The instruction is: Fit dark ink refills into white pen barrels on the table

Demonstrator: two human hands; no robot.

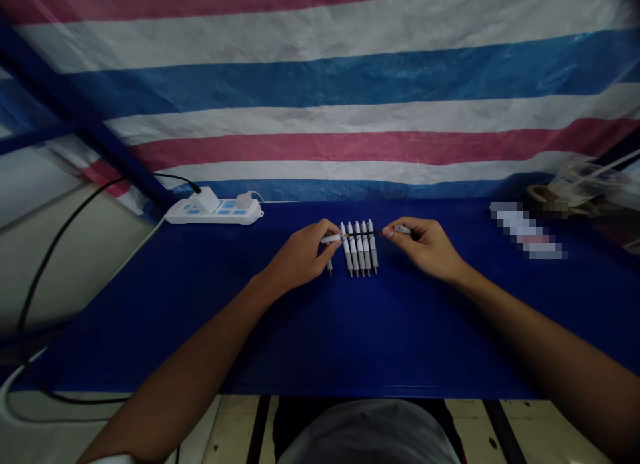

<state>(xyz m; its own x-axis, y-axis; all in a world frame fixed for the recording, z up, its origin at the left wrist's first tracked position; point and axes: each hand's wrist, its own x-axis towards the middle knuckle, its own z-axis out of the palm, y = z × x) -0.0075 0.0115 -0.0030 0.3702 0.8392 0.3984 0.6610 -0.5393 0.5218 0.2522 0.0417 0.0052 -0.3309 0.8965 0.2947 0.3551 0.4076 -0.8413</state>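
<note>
My left hand (303, 256) is closed on the white upper barrel (331, 239) of a pen, pinched between thumb and fingers. My right hand (427, 245) grips that pen's other section (403, 230), which looks grey and white. A thin dark refill (367, 234) spans the gap between the two parts, roughly level. Just below and behind it, several white-and-grey pens (358, 256) lie side by side on the blue table (350, 337), tips toward me. One more pen (329, 269) lies partly hidden by my left fingers.
A white power strip (215, 214) with plugs and cables sits at the back left. Toward the right lies a pixelated flat item (525, 234), near a brown container (543, 201) with clear plastic. A striped tarp (320, 144) hangs behind the table.
</note>
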